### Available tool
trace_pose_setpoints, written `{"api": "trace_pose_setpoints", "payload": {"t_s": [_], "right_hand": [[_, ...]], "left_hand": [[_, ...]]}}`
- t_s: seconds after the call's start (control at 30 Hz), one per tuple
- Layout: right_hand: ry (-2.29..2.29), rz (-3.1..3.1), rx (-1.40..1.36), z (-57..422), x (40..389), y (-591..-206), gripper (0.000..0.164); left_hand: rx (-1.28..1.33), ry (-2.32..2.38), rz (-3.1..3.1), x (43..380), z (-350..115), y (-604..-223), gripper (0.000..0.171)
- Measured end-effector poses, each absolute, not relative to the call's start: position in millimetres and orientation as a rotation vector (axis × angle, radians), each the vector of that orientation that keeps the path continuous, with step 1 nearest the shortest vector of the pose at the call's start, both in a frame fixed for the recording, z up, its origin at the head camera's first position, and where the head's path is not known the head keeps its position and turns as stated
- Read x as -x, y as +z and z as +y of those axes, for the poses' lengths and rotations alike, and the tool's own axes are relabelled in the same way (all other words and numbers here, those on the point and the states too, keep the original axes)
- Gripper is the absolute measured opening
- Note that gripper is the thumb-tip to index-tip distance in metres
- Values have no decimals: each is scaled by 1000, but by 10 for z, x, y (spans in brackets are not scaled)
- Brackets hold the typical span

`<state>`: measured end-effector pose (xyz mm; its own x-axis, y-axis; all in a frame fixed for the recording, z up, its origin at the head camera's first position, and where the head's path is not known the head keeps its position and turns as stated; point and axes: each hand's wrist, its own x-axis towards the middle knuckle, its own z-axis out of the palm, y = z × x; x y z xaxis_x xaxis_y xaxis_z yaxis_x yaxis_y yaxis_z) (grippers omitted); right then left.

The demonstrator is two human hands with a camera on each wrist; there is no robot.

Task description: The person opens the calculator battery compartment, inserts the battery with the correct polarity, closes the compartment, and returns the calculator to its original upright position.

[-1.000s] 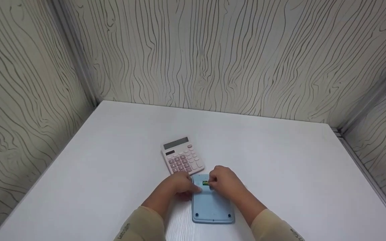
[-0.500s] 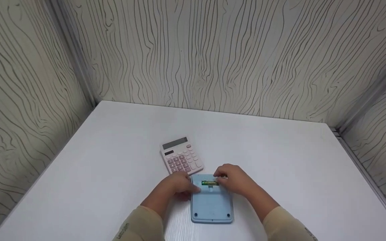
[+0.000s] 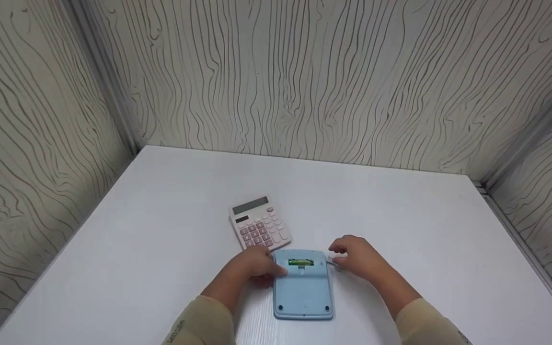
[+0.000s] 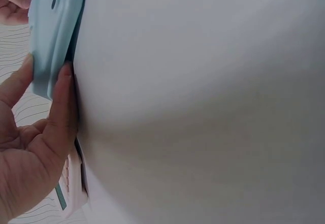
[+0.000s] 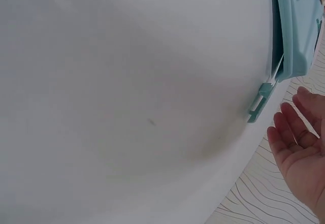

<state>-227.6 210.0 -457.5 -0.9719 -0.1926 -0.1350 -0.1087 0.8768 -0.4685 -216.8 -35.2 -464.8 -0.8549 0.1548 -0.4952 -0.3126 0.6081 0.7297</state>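
A light blue calculator lies face down on the white table, its back up. In the opening near its far end sits a green battery. My left hand grips the calculator's left edge, thumb on the back and fingers at the underside, as the left wrist view shows. Just off the right edge hovers my right hand, fingers loosely bent and apart, holding nothing. Beside that edge, the right wrist view has a small blue-green slotted battery cover on the table, close to my right fingertips.
A pink calculator lies face up beyond my left hand, its near end close to the blue one. The white table ends at wood-grain patterned walls at the back and both sides.
My right hand has drawn away from the battery and moved right, past the calculator's edge. The battery, partly covered by the fingers before, now shows whole in its opening. My left hand has stayed put.
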Motion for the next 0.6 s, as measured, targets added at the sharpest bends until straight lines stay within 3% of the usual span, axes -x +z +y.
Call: {"api": "trace_pose_setpoints", "payload": {"t_s": [0.3,0.6], "right_hand": [[-553,2883,241,2165,2221,-4678,28],[-453,2949,345,2159,2192,-4737,22]], "left_hand": [[139,1210,2292,2164,-349,-4632,26],[144,1211,2298,2162,-344,-4643,28]]}}
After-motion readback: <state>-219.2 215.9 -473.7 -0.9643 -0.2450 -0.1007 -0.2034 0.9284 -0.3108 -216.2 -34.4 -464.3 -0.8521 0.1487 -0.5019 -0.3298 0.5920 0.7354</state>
